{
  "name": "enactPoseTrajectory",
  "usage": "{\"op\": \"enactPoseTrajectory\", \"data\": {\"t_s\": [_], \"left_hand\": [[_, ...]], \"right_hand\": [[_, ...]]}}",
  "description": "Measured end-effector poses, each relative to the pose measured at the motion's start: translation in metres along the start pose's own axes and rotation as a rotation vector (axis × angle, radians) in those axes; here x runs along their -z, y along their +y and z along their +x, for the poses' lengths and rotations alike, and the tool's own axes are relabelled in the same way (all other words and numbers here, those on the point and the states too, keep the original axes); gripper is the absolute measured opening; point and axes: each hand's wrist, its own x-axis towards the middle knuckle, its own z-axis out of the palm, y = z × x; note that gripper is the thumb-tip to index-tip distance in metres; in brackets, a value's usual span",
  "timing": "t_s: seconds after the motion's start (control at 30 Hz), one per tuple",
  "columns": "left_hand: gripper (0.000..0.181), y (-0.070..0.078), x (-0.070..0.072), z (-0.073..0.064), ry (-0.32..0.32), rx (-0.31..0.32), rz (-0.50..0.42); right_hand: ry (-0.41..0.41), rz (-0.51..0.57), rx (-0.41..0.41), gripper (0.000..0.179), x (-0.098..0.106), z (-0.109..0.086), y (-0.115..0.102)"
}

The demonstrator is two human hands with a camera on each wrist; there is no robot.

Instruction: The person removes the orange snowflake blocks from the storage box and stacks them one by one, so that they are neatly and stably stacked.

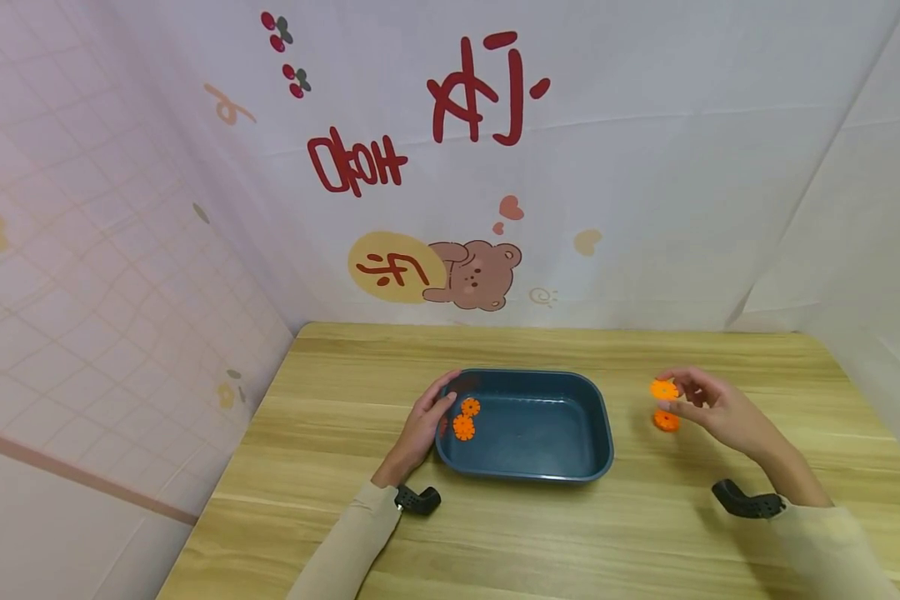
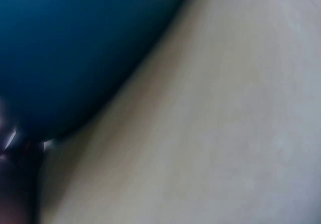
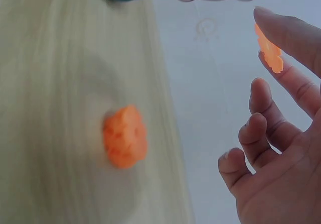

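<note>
A dark blue rectangular tray point(image 1: 525, 478) stands on the wooden table. My left hand point(image 1: 418, 425) holds its left wall, thumb over the rim. Inside, near that hand, lie two orange snowflake building discs point(image 1: 464, 427). Right of the tray, my right hand point(image 1: 720, 408) pinches another orange snowflake building disc point(image 3: 271, 50) between thumb and index finger, the other fingers loosely bent. Below it on the table sits a small stack of orange discs point(image 3: 124, 136). In the left wrist view, the tray's outer side point(image 2: 65, 48) fills the upper left, blurred.
The light wooden table point(image 1: 495, 542) ends at the back against a white wall cloth point(image 1: 660, 208) printed with a bear and red characters. Another printed cloth point(image 1: 105, 275) hangs on the left. Each wrist wears a black camera mount point(image 1: 746, 502).
</note>
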Motion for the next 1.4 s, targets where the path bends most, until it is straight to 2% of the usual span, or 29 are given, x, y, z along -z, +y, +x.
{"op": "enactPoseTrajectory", "data": {"t_s": [0.33,0.6,0.83,1.13,1.4], "left_hand": [[0.042,-0.001,0.001,0.001,0.000,0.001,0.003],[0.042,-0.002,0.002,0.002,0.002,0.004,0.013],[0.042,-0.001,0.002,0.001,0.001,0.021,-0.002],[0.043,-0.002,0.001,0.001,-0.006,0.011,-0.006],[0.042,-0.001,0.001,0.001,-0.001,0.010,0.008]], "right_hand": [[0.015,0.026,-0.017,0.032,-0.002,-0.014,0.023],[-0.033,0.041,-0.081,0.031,-0.005,-0.020,0.042],[-0.059,0.083,-0.136,0.032,-0.010,-0.020,0.046],[-0.066,0.107,-0.136,0.033,-0.014,-0.020,0.050],[-0.053,0.085,-0.099,0.035,-0.018,-0.020,0.054]]}}
